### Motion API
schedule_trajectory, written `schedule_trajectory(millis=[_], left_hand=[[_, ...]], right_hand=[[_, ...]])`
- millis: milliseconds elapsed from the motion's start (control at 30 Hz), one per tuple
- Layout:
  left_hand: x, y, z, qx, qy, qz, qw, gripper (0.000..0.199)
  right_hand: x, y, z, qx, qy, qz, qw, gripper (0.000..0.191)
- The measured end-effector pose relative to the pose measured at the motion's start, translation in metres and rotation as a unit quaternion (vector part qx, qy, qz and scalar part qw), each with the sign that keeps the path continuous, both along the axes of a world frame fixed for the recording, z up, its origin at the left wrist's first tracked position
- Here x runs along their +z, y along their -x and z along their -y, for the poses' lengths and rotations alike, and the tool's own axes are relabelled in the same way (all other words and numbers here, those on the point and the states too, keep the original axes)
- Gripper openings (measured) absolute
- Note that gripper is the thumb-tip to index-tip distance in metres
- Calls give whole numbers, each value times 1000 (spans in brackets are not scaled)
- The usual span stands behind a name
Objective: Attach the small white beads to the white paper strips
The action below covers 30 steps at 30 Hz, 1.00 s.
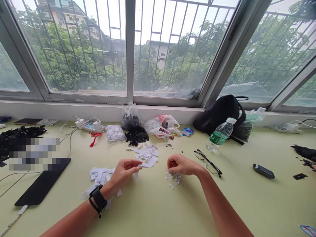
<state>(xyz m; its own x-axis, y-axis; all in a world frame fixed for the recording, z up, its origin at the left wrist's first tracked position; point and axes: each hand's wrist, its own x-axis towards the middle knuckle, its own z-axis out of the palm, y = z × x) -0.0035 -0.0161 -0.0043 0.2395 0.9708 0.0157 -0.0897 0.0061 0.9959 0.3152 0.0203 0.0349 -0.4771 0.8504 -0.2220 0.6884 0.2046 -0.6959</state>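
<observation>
Head view, my bench, largest first. A wide grey metal-framed window [128, 49] runs along the far side, and a long pale-green tabletop [150, 214] lies beneath everything. A black fabric backpack [218, 115] leans at the far right by the sill. A flat black tablet [41, 181] lies near left. A white power strip [90, 125] sits far left, and a clear plastic water bottle with a green label [220, 134] lies on its side far right of centre. Thin black-framed glasses [208, 161] lie just right of my right hand [184, 165].

Loose white fabric tags [100, 177] lie scattered near left, with a second scatter of white tags [145, 154] farther on. They look light, thin and soft, best pinched flat by one end. My left hand [124, 172] is closed in a pinch on one white tag [136, 175], its end hanging below my fingers. A black wristband [98, 198] circles that wrist. My right hand is curled, fingers down, just above a small heap of round white buttons [174, 179]; whether it grips one I cannot tell. They look hard, slick and apt to roll, so rims are the place to take hold.
</observation>
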Motion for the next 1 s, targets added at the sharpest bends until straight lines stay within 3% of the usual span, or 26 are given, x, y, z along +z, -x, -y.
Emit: schedule_trajectory(millis=[133,267,400,533,767,1000], left_hand=[[3,0,1,3,0,-7,1000,29],[0,-2,1,10,-15,-12,1000,26],[-2,-4,2,4,-40,-22,999,23],[-1,-6,6,-7,-57,-23,998,22],[-2,-6,8,-34,-79,-31,996,27],[4,-6,14,-47,-131,-76,987,22]], right_hand=[[5,5,2,-16,9,-14,1000,6],[5,35,8,-18,-13,-130,991,15],[-13,86,22,-18,-30,-271,962,23],[-32,116,34,-35,-98,-261,960,17],[-36,117,37,-49,-156,-234,958,10],[-32,115,40,-47,-111,-257,959,13]])
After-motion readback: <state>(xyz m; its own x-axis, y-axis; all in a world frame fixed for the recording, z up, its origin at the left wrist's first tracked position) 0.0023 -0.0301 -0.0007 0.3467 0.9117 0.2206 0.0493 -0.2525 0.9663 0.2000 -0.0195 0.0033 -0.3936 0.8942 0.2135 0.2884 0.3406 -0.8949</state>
